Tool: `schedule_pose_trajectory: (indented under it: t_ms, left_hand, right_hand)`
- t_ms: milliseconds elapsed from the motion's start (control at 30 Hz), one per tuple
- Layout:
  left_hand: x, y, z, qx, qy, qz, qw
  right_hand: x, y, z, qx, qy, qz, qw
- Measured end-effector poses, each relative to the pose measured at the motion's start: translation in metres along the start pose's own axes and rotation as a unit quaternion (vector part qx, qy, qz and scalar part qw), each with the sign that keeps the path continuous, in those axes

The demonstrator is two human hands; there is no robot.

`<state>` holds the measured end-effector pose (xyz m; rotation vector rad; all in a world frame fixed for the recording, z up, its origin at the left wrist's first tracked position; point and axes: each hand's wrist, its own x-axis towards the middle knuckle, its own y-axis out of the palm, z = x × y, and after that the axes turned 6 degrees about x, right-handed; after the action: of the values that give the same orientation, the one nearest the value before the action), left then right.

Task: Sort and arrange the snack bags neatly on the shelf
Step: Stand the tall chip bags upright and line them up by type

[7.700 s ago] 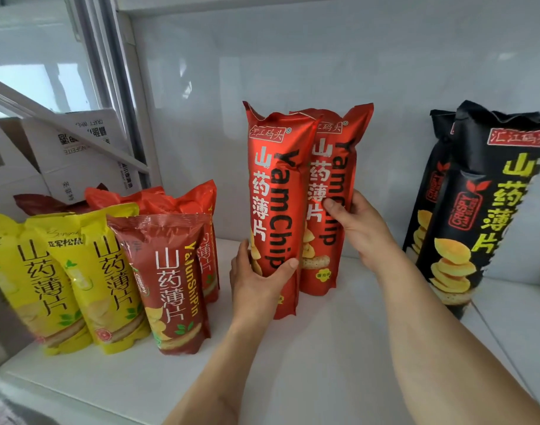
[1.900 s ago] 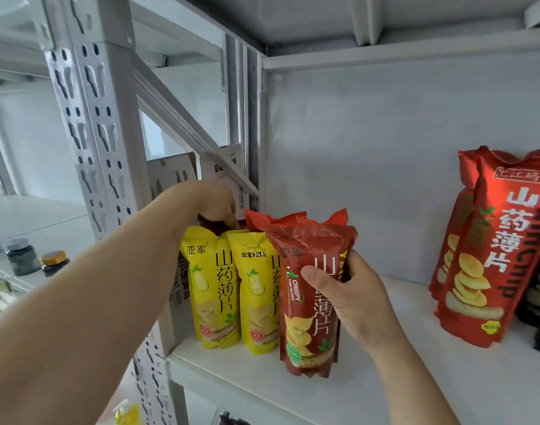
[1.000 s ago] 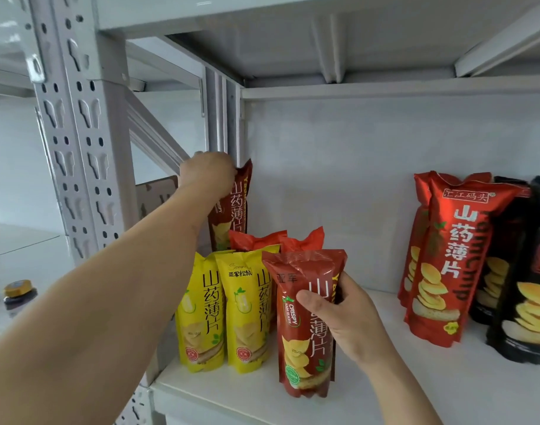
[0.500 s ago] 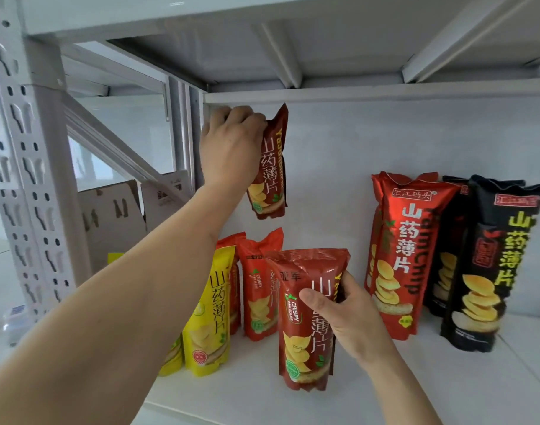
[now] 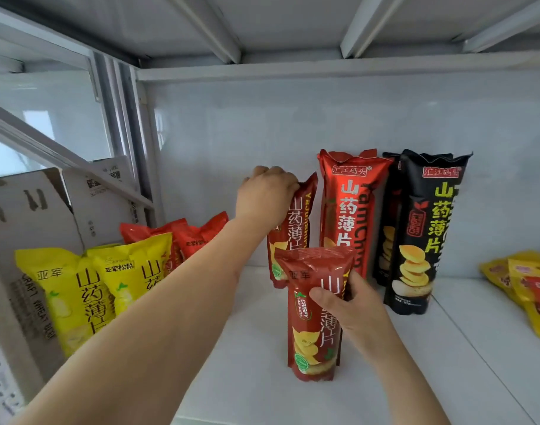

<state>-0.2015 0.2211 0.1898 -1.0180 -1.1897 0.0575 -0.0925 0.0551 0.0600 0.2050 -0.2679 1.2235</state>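
Fingers of both hands grasp dark red bags standing on the white shelf (image 5: 370, 391) beneath steel beams (image 5: 363, 23).

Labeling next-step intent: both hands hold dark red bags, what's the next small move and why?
Probably release the left hand: its dark red bag already stands upright at the back beside the tall red bag. The right hand then slides its matching bag back in front.

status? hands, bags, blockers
Left hand grips rear dark-red bag by its top. Right hand holds front dark-red bag upright on shelf. Nothing blocking.
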Motion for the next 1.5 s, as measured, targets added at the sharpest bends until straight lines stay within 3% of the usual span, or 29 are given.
schedule_pose_trajectory:
  t_ms: [167,333,400,600,767,933,1067,1200,1367,1500]
  left_hand:
    - [-0.030,0.033,-0.004,-0.075,-0.036,0.084,0.993]
    - [-0.052,0.039,-0.004,-0.198,-0.090,0.121,0.968]
    - [-0.058,0.038,-0.004,-0.286,-0.128,0.120,0.942]
    - [-0.072,0.036,-0.006,-0.507,-0.238,0.113,0.821]
    - [-0.086,0.048,-0.003,-0.567,-0.284,0.155,0.758]
    - [-0.111,0.061,0.000,-0.612,-0.297,0.162,0.715]
    - [-0.131,0.070,0.003,-0.629,-0.287,0.172,0.702]
    - [-0.146,0.078,0.011,-0.624,-0.228,0.185,0.724]
    - [-0.149,0.084,0.016,-0.625,-0.174,0.230,0.725]
    - [-0.146,0.087,0.019,-0.617,-0.155,0.235,0.735]
  right_hand:
    - [-0.004,-0.003,-0.005,0.015,-0.007,0.005,1.000]
    - [-0.008,-0.001,-0.016,0.033,-0.009,0.003,0.999]
    - [-0.010,0.001,-0.019,0.035,-0.007,0.003,0.999]
    - [-0.017,0.008,-0.033,-0.007,0.054,-0.018,0.998]
    - [-0.022,0.014,-0.045,-0.010,0.098,-0.021,0.995]
    - [-0.014,0.022,-0.049,-0.042,0.082,-0.027,0.995]
    - [-0.008,0.030,-0.060,-0.080,0.068,-0.001,0.995]
    - [-0.002,0.034,-0.065,-0.089,0.064,0.005,0.994]
    - [0.007,0.027,-0.068,-0.139,0.088,0.018,0.986]
    - [0.004,0.019,-0.079,-0.336,0.100,-0.029,0.936]
